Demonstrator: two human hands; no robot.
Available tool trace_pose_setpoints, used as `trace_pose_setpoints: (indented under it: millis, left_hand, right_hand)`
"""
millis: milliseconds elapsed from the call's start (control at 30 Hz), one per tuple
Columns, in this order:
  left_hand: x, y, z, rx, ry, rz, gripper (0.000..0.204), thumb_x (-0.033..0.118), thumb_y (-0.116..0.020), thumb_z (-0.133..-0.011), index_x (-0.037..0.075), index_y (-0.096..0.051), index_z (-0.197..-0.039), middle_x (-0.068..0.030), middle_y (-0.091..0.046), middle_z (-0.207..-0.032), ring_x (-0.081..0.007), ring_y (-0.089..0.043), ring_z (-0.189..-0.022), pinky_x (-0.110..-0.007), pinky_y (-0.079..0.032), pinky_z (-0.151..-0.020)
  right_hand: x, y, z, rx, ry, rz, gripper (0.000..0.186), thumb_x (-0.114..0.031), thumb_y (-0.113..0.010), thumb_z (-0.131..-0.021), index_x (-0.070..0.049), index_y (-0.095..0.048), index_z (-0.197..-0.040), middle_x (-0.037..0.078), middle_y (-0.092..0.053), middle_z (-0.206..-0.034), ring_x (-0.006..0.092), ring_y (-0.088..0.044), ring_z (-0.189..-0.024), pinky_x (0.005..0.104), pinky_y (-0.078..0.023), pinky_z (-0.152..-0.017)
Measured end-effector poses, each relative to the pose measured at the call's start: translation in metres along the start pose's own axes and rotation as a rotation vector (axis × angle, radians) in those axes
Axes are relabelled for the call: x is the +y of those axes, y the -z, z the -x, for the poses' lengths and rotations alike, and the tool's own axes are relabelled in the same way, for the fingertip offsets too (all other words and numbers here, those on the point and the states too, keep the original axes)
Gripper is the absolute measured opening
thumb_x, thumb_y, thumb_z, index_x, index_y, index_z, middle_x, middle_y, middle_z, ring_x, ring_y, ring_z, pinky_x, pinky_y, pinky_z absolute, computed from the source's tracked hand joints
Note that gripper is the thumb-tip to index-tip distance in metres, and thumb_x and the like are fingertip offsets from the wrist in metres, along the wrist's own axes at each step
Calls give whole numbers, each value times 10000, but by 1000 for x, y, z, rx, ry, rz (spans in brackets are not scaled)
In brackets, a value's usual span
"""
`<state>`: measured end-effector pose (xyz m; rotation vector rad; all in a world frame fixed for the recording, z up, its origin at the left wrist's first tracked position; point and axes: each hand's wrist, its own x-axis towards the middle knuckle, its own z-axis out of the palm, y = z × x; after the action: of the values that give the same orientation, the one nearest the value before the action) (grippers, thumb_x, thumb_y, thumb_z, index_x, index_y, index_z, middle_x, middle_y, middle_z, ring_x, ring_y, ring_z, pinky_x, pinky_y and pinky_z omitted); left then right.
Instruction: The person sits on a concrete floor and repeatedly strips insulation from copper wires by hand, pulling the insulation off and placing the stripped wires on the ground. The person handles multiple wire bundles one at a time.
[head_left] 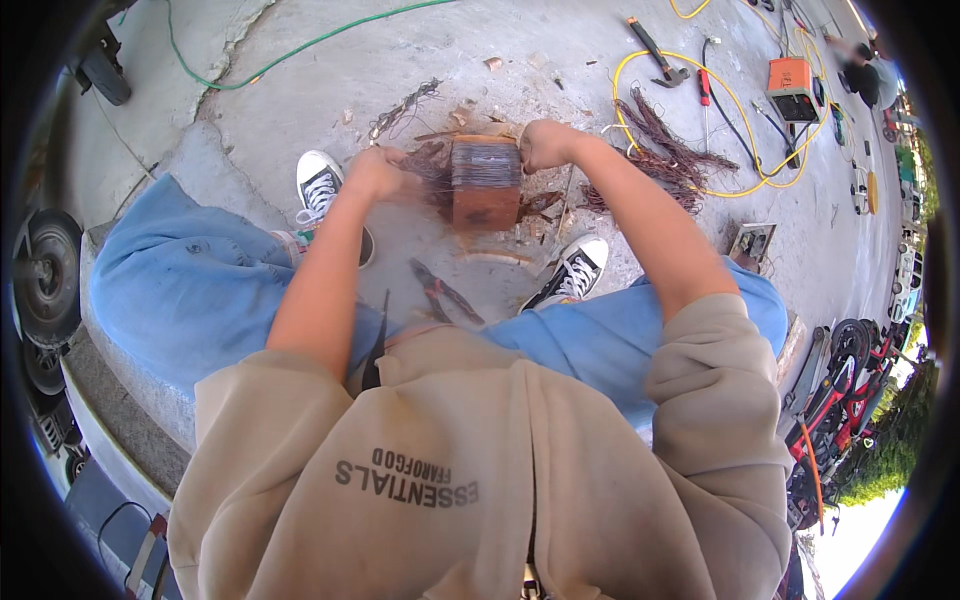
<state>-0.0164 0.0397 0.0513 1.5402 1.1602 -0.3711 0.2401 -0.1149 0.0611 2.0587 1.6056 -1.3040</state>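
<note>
A square coil block of rusty orange-brown material, wound with dark wire, stands on the concrete between my feet, with torn brown scraps around it. My left hand, blurred by motion, is at the block's left side beside loose wire strands; what is in its fingers is unclear. My right hand is closed at the block's upper right, touching or very near it; what it grips is hidden. Pliers with red-and-black handles lie nearer me. A bundle of reddish-brown wire lies to the right, and another tangle behind.
A hammer, red-handled screwdriver, yellow hose and orange machine lie at the back right. A green hose crosses the back left. Wheels stand left, bikes right. Another person is far right.
</note>
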Motion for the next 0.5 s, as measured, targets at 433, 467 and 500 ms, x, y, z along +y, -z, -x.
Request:
trace_pose_setpoints:
  millis: [433,467,500]
  left_hand:
    - [82,43,130,-217,-432,27,374,30,-719,-767,4,-656,-1134,-83,-702,-932,-138,-667,-817,-269,-555,-672]
    - [85,41,130,-228,-449,31,381,66,-724,-772,11,-657,-1143,-88,-699,-952,-139,-661,-840,-274,-548,-672]
    - [86,38,130,-241,-467,39,391,102,-729,-777,18,-658,-1152,-92,-695,-972,-140,-655,-863,-279,-542,-671]
  right_hand:
    - [-131,-13,78,456,555,-675,874,-369,-891,-622,19,-480,-1289,150,-631,-1117,241,-604,-1036,328,-470,-922]
    - [-131,-13,84,377,473,-857,690,-349,-871,-672,3,-564,-1180,98,-653,-963,184,-619,-892,314,-495,-816]
    - [-129,-9,90,316,389,-871,655,-344,-857,-696,-4,-566,-1174,78,-651,-928,160,-613,-843,301,-496,-775]
